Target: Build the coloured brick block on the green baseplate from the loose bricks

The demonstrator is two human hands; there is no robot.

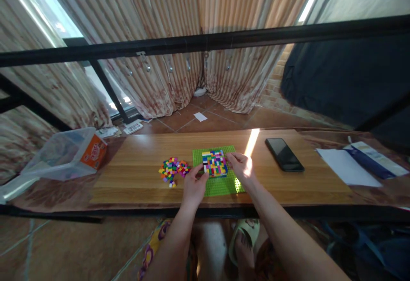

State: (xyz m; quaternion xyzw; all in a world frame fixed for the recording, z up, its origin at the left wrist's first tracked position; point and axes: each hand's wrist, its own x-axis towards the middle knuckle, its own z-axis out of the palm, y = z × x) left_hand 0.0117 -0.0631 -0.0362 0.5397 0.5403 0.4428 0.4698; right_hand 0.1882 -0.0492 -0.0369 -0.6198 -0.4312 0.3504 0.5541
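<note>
A square block of many-coloured toy bricks (pixel 215 164) sits on a green studded baseplate (pixel 221 187). My left hand (pixel 194 185) is at the block's left side, thumb and index finger apart, with the fingertips against or very close to its edge. On the right side, my right hand (pixel 241 166) has its thumb and index finger pinched together beside the block's upper right edge. Whatever lies between those fingertips is too small to make out. A pile of loose coloured bricks (pixel 169 168) lies left of the baseplate, near my left hand.
A black phone (pixel 284 154) lies on the wooden board (pixel 134 161) to the right. Beyond it are white paper (pixel 346 168) and a blue-and-white packet (pixel 371 161). At left stands a clear plastic box (pixel 64 150) with an orange label. A dark metal bar (pixel 179 44) crosses behind the table.
</note>
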